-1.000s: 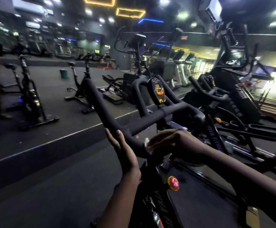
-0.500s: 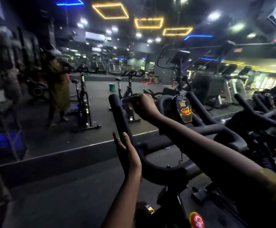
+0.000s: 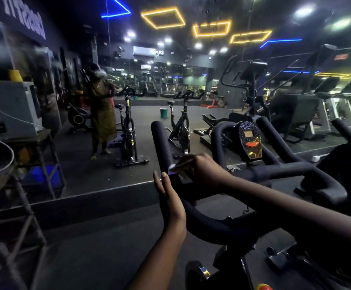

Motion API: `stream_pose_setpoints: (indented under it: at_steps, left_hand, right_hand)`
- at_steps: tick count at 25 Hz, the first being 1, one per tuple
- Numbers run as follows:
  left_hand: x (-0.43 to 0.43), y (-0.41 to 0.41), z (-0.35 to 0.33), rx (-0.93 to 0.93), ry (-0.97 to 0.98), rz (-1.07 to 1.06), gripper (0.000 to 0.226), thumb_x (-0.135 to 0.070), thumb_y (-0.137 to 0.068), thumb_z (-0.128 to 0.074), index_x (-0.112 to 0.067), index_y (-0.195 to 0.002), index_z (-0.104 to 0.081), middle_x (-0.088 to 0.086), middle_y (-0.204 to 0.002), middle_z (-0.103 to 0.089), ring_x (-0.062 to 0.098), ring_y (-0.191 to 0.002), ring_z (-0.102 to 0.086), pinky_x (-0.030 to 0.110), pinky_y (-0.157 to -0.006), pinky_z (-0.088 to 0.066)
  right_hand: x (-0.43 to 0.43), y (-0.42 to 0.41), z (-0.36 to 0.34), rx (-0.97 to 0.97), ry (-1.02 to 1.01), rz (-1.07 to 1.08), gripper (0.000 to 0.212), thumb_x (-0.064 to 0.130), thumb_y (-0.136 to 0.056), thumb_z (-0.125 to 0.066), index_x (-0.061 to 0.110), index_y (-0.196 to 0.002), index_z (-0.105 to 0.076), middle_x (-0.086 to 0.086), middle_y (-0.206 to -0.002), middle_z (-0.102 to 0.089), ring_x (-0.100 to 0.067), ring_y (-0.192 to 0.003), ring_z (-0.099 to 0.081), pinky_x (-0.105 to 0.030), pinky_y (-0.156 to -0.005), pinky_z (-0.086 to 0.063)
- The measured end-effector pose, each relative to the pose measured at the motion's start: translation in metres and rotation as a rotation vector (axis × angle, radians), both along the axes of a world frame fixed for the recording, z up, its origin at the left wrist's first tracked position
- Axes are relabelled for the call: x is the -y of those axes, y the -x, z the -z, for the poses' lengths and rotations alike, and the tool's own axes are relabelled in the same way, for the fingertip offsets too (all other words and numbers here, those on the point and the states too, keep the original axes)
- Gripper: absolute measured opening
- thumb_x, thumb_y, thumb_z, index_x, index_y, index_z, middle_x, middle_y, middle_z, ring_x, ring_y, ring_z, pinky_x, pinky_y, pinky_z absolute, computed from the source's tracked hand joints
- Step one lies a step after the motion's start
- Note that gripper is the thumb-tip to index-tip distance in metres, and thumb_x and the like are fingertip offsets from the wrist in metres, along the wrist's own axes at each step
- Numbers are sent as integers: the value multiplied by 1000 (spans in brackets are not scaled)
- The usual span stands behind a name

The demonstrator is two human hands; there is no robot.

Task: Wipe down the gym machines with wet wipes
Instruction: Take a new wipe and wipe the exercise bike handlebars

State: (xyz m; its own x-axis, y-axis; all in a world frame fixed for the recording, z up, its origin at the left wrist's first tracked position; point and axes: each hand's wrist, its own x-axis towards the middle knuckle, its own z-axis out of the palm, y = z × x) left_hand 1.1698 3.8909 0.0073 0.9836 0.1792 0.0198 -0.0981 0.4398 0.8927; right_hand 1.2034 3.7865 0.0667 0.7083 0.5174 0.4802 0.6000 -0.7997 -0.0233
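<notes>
At the left horn of the black padded handlebar (image 3: 160, 141), seen from your head camera, your right hand (image 3: 200, 171) is curled over the bar. Its fingers (image 3: 183, 162) pinch a white wet wipe (image 3: 172, 168) against the padding, and only a pale edge of the wipe shows under your fingertips. Your left hand (image 3: 170, 199) stands just beside the same horn, lower down, fingers straight and close together, palm turned toward the bar, holding nothing. Whether it touches the padding you cannot tell.

Between the handlebar's inner loops a black oval console (image 3: 250, 141) stands upright, with a small pale screen above an orange-red button. Its gold markings are too small for you to read. A red round knob (image 3: 263, 287) shows at the bottom edge of the view, below the bar.

Ahead of you a wall mirror (image 3: 86, 174) reflects a person in an olive-yellow garment (image 3: 102, 114) standing at a black spin bike (image 3: 128, 130), with a green bucket (image 3: 164, 112) on the dark floor beyond. White lettering (image 3: 23, 19) at the upper left runs backwards and is blurred, so you cannot read it.
</notes>
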Motion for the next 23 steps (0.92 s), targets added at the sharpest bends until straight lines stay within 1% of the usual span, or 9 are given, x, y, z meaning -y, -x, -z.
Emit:
stream_pose_setpoints:
  at_steps: [2, 4, 8, 10, 12, 14, 16, 20, 23]
  left_hand:
    - [0, 0, 1, 11, 3, 0, 49, -34, -103, -28, -25, -150, -20, -4, -156, -22, -3, -119, -27, 16, -100, -23]
    - [0, -1, 1, 26, -23, -11, 49, -34, -103, -28, -25, -150, -19, -5, -156, -21, -4, -119, -26, 14, -99, -22]
    - [1, -1, 4, 71, -22, -35, 49, -31, -103, -28, -23, -150, -20, -7, -153, -24, -5, -120, -27, 11, -96, -21]
    - [1, -3, 3, 77, -22, -38, 48, -29, -103, -27, -21, -150, -21, -11, -145, -29, -4, -119, -27, 7, -92, -21]
    - [2, -1, 1, 81, -29, -40, 47, -27, -103, -26, -19, -150, -21, -15, -131, -29, -4, -116, -27, -4, -81, -21]
    - [2, -2, 0, 88, -19, -39, 47, -26, -103, -26, -19, -149, -22, -15, -127, -27, -4, -115, -27, -9, -73, -21]
    - [2, -3, 2, 84, -19, -42, 46, -27, -103, -26, -20, -149, -21, -17, -129, -26, -6, -115, -26, -10, -73, -20]
    - [1, -1, 1, 98, -30, -34, 47, -25, -104, -23, -18, -150, -17, -18, -140, -21, -8, -118, -21, -11, -76, -19]
    - [1, -2, 1, 96, -8, -23, 48, -26, -104, -22, -17, -151, -15, -8, -154, -17, -7, -120, -21, -2, -85, -20]
  right_hand:
    - [6, 13, -2, -65, 128, -103, 28, 12, -81, -59, 15, -105, -72, -9, -91, -70, -23, -80, -68, -29, -69, -49]
    - [7, 13, -22, -95, 179, -132, 31, 3, -78, -57, 11, -103, -73, -10, -93, -71, -23, -83, -68, -30, -74, -50]
    - [-17, -41, -62, 108, 2, 41, 31, -6, -82, -54, 9, -102, -72, -12, -103, -70, -24, -90, -66, -26, -74, -46]
    - [-34, -73, -68, 85, 7, 121, 32, -5, -83, -53, 6, -107, -70, -14, -110, -67, -28, -98, -64, -33, -83, -49]
    - [-44, -84, -63, 71, 117, 183, 26, 3, -88, -51, 1, -110, -66, -17, -113, -63, -32, -99, -62, -43, -81, -50]
    - [-45, -76, -53, 151, 256, 216, 28, 7, -91, -47, 2, -114, -63, -15, -119, -57, -32, -100, -59, -44, -77, -50]
    - [-42, -59, -43, 195, 344, 196, 31, 8, -92, -42, 3, -115, -62, -14, -124, -53, -32, -102, -56, -43, -74, -50]
    - [-29, -23, -17, 208, 343, -16, 44, 14, -79, -30, -1, -91, -69, -18, -99, -63, -35, -85, -61, -39, -58, -54]
    - [-23, 2, -1, 114, 332, -67, 29, 14, -78, -42, 0, -80, -68, -16, -92, -64, -34, -81, -61, -40, -56, -54]
